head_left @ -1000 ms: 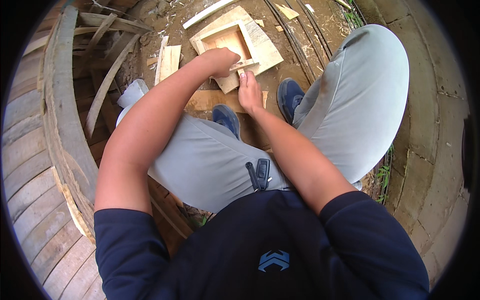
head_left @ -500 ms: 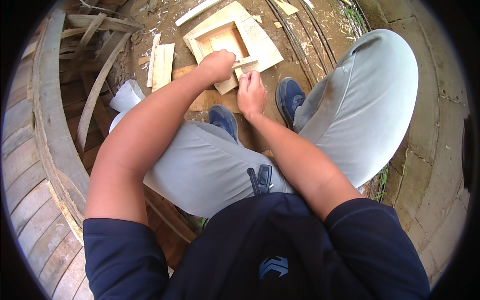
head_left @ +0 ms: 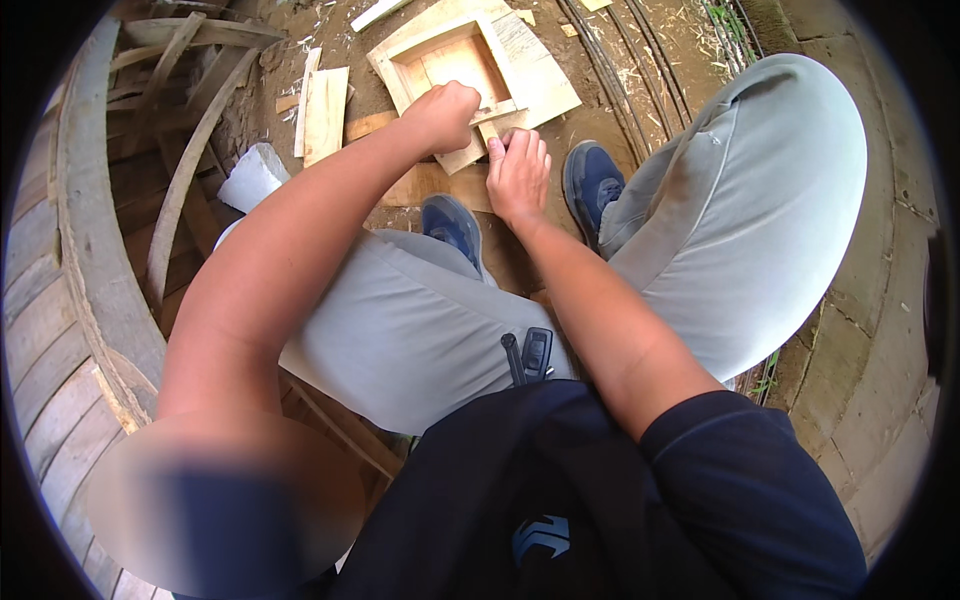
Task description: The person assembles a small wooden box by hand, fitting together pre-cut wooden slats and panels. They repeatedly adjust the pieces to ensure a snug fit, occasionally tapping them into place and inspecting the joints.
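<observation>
A shallow square box of pale wood (head_left: 505,75) rests on a wider flat wooden board (head_left: 556,84) on the ground between my feet. My left hand (head_left: 446,118) is closed in a fist at the box's near left corner; what it grips is hidden beneath the fingers. Just right of it, at the near edge, my right hand (head_left: 520,178) has its thumb and curled fingers around the end of a short wooden strip (head_left: 488,131). Most of that strip is covered by my fingers.
Loose wood offcuts (head_left: 326,112) lie left of the box, near a white wrapped bundle (head_left: 254,178). Dark cables or rods (head_left: 612,85) run along the ground at right, among wood shavings. A curved timber framework (head_left: 190,190) stands at left; my shoes (head_left: 452,232) flank the work.
My right hand has shifted slightly right, its fingers less tightly bunched. My left fist has stayed at the box's near left corner, slightly higher in view. The view has also shifted a little.
</observation>
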Motion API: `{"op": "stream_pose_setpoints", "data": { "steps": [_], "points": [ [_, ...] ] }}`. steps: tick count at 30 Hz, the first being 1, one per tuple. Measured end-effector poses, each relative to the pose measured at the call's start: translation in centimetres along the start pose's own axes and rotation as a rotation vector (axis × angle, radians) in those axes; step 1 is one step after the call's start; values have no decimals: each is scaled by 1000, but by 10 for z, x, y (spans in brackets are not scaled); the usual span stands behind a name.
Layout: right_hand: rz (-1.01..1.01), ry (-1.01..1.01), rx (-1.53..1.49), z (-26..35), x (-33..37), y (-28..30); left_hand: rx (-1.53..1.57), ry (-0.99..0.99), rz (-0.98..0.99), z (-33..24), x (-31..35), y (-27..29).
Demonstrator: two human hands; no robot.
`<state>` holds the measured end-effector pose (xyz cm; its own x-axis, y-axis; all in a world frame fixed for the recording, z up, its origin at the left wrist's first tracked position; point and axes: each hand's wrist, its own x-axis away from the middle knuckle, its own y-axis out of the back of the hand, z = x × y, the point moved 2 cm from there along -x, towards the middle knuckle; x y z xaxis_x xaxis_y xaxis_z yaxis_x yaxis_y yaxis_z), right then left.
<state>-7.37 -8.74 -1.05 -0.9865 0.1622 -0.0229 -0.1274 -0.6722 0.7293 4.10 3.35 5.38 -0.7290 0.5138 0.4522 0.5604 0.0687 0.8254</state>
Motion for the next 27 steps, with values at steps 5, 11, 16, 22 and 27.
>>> {"op": "stream_pose_setpoints", "data": {
  "steps": [5,11,16,22,27],
  "points": [
    [-13,-47,30,-8,4,-4,-20,24,54,-5,4,1],
    [-107,-98,28,-28,1,-21,15,30,24,-12,7,7],
    [-51,-218,-44,-37,-5,-23,0,70,41,-6,2,4],
    [298,-574,-235,10,3,4,-80,53,119,-2,0,5],
    [221,-665,-235,64,28,18,-102,-9,89,-7,2,11]
  ]
}}
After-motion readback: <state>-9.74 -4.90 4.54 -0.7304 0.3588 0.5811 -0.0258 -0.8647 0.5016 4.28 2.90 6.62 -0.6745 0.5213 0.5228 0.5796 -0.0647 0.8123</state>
